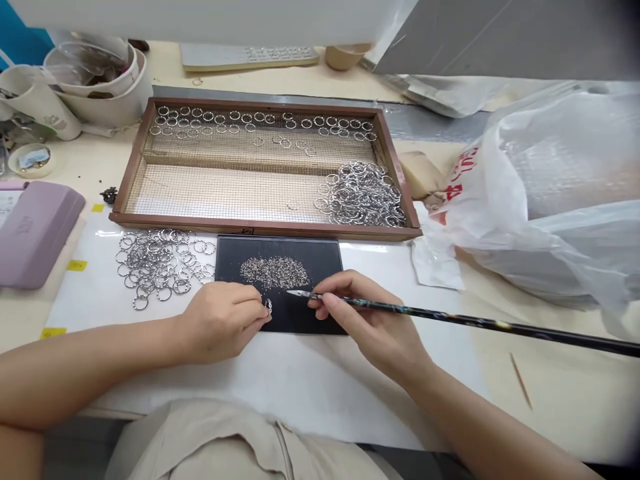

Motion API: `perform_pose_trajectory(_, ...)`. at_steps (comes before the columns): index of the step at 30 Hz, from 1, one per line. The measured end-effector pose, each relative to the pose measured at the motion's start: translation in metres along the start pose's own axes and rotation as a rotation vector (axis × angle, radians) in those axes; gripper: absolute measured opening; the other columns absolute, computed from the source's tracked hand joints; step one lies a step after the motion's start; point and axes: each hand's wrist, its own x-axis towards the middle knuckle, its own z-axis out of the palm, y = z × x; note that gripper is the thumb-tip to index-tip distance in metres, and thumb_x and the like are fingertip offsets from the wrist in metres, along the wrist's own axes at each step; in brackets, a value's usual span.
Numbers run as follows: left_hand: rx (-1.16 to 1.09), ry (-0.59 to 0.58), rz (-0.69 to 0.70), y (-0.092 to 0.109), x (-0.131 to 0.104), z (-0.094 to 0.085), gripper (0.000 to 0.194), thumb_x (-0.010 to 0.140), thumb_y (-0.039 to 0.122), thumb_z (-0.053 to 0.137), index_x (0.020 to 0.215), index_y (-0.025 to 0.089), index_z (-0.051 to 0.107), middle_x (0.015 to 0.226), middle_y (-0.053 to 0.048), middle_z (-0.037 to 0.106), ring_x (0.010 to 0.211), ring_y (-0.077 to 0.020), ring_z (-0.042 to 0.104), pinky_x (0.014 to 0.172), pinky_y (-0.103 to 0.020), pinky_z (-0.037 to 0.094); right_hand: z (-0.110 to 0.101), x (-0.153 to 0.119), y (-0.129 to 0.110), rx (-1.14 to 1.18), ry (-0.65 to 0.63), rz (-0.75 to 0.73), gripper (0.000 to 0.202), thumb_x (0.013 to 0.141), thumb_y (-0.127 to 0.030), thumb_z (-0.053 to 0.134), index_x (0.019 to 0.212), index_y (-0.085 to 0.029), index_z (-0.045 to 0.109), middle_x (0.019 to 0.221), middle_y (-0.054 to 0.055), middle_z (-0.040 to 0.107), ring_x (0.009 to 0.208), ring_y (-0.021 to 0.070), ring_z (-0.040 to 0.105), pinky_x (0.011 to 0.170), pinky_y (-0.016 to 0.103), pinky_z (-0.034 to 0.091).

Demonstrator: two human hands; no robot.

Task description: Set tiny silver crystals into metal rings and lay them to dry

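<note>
Head view, loose rings (pixel 155 263): are being supported on the white sheet (pixel 100 293) just left of the black plate (pixel 230 250), seemingly for easy picking.
Left hand (pixel 225 320): a single ring (pixel 269 307) is being pinched over the plate by closed fingers, likely for steadiness.
Silvery grains (pixel 275 272): are being contrasted mid-plate by the dark surface.
Mesh tray (pixel 265 229): heaped rings (pixel 363 193) are being contained by its right corner.
Right hand (pixel 380 323): a pen-like tool (pixel 450 317) is being gripped by closed fingers, its tip being aimed leftward, presumably for fine control.
</note>
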Motion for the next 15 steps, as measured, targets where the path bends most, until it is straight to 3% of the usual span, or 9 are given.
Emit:
perform_pose_trajectory(9, -0.084, -0.026, -0.101, -0.004, 0.001, 0.006, 0.022, 0.084, 0.015, 0.051, 0.066, 0.013, 0.062, 0.06, -0.002, 0.059, 0.055, -0.0108, 0.052, 0.05, -0.023, 0.042, 0.016, 0.007, 0.009, -0.021, 0.053, -0.198, 0.011, 0.08, -0.013, 0.05, 0.073, -0.021, 0.048, 0.068, 0.002, 0.058, 0.058, 0.0127, 0.055, 0.046, 0.024, 0.042)
perform_pose_trajectory(15, -0.104, -0.03, -0.14, -0.003, 0.003, 0.006, 0.022, 0.083, 0.015, 0.052, 0.064, 0.014, 0.062, 0.058, -0.001, 0.057, 0.054, -0.0104, 0.05, 0.049, -0.023, 0.041, 0.017, 0.007, 0.01, -0.06, 0.059, -0.188, 0.012, 0.078, -0.012, 0.051, 0.072, -0.021, 0.047, 0.068, 0.002, 0.059, 0.058, 0.0133, 0.055, 0.047, 0.025, 0.042)
